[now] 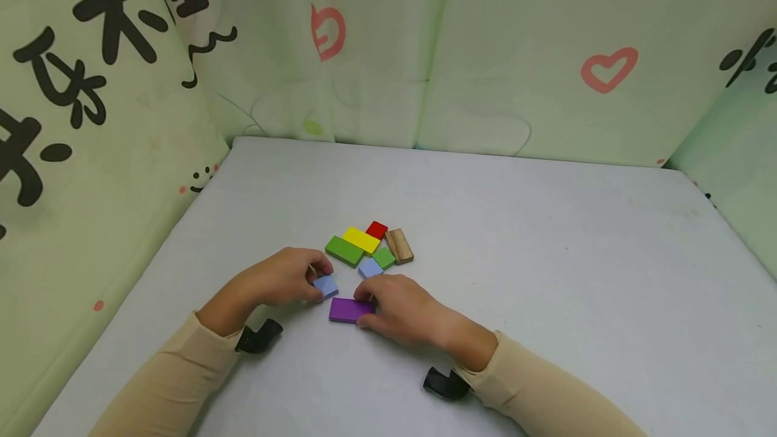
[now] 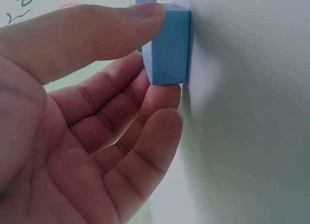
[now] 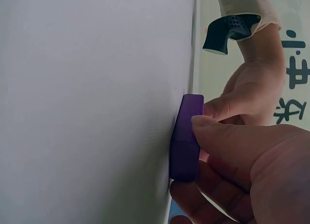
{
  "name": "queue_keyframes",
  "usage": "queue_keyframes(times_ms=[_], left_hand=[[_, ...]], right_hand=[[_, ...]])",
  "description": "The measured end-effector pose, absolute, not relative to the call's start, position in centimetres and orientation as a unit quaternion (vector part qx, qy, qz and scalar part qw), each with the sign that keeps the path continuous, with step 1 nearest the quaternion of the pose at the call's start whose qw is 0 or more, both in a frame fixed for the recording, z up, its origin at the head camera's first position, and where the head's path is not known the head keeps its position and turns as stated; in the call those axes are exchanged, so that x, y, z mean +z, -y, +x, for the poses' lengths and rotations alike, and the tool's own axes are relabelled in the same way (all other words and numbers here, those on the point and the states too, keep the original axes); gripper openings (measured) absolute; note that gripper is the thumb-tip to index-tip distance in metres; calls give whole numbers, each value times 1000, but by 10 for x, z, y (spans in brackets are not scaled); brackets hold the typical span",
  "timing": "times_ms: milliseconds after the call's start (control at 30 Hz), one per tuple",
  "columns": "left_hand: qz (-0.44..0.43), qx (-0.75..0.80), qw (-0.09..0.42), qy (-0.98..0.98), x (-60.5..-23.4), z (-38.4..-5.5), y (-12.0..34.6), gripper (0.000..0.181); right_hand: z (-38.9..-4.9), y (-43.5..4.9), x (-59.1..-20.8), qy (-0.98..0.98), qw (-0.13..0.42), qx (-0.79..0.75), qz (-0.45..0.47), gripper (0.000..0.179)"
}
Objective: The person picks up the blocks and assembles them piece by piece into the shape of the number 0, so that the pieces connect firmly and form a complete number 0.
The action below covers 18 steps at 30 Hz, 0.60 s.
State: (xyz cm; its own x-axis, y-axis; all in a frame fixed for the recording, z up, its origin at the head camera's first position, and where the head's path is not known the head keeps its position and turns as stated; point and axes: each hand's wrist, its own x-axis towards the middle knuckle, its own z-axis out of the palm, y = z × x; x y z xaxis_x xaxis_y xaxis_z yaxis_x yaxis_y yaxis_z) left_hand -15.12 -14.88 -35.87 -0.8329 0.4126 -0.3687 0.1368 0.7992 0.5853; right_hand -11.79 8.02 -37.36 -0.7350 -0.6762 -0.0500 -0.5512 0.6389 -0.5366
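Center of white tabletop [image 1: 564,255], slightly to pers.'s left: both hands at work w/ small colored blocks. L hand [image 1: 290,277] has the blue block [image 1: 326,286]; grip clamped on it, thumb on one side, fingers on other, per L wrist view. Blk is at or just over tabletop, can't tell which. R hand [image 1: 403,305] has purple block [image 1: 349,311], nearer the pers. than the blue; grip clamped on its R end, thumb on near side, fingers on far side; L end sticks out free. The two held blks sit close, w/ a narrow gap betw. them in head view.

Just beyond hands, loose cluster: 2nd blue block [image 1: 369,268] nearest, next to R hand; small green block [image 1: 384,258] beside it; wood block [image 1: 399,246] at R of cluster, set at an angle; long green block [image 1: 344,251] at L; yellow block [image 1: 361,240] alongside that; red block [image 1: 377,230] farthest back.

Both arms in beige sleeves [image 1: 173,373], black fitting [image 1: 260,336] at each cuff. Behind: pale green curtain [image 1: 498,52] w/ black lettering [image 1: 115,19] & a red heart outline [image 1: 631,63].
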Motion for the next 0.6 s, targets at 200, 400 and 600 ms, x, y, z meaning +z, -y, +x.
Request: queue_keyframes(times_ms=[200,400,600], left_hand=[[139,280,248,-917,-359,-152,151,35],[136,281,249,-917,-360,-153,154,35],[139,281,250,-916,-359,-153,155,35]], right_hand=[[-120,-75,-373,-896,132,-253,-339,31],[-121,-71,-372,-896,127,-252,-342,31],[-122,-67,-372,-897,120,-254,-343,31]])
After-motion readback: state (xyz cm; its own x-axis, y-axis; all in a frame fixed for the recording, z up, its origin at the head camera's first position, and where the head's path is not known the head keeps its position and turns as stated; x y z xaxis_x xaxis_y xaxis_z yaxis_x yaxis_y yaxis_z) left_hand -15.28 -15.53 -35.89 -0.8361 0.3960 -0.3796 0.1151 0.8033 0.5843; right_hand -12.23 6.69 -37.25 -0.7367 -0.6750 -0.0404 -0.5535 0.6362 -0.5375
